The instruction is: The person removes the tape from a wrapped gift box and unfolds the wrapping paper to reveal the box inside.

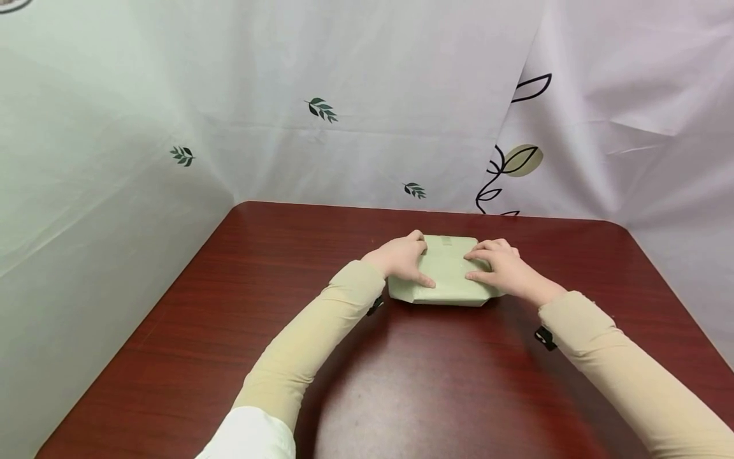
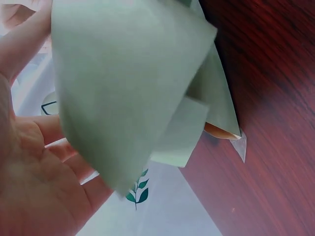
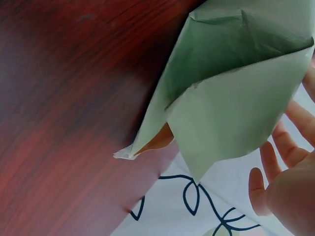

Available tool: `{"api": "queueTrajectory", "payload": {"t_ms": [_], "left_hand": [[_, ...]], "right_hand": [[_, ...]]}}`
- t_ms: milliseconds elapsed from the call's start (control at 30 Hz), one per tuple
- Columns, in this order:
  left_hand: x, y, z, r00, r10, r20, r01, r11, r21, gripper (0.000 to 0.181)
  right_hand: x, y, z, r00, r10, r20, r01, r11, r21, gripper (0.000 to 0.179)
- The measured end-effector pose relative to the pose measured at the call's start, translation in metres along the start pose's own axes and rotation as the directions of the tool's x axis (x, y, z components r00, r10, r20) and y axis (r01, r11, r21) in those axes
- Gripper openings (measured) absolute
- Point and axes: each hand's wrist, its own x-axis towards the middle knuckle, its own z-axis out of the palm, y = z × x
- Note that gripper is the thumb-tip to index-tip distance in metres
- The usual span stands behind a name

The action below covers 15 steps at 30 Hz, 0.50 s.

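Observation:
A flat package wrapped in light green paper [image 1: 450,274] lies on the table, with a small strip of tape [image 1: 446,240] near its far edge. My left hand [image 1: 401,258] rests on its left side, thumb and fingers spread apart on top. On the right side, my right hand [image 1: 504,271] touches the top with extended fingers. Loose paper flaps stick out at both ends: a left flap [image 2: 118,83] in the left wrist view and a right flap [image 3: 236,108] in the right wrist view. Something brown [image 3: 158,139] shows between the folds. What the paper encloses is mostly hidden.
The dark red wooden table [image 1: 459,376] extends around the package. Behind it hangs a white curtain [image 1: 355,159] with leaf prints, which also runs along both sides. Beige sleeves [image 1: 315,331] cover my forearms, and a small black device [image 1: 546,338] sits under the right wrist.

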Motion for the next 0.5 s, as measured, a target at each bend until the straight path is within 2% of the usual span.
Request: {"api": "queueTrajectory", "payload": {"t_ms": [300,500], "left_hand": [[-0.002,0.001,-0.003,0.999,0.035,0.016,-0.035,0.999,0.011,0.069],[0.000,-0.002,0.001,1.000,0.020,-0.018,-0.020,1.000,-0.016,0.053]], "right_hand": [[0.001,-0.004,-0.004,1.000,-0.011,0.022,0.010,1.000,0.013,0.039],[-0.008,-0.007,-0.005,0.996,-0.086,-0.011,0.087,0.996,0.021,0.028]]}}
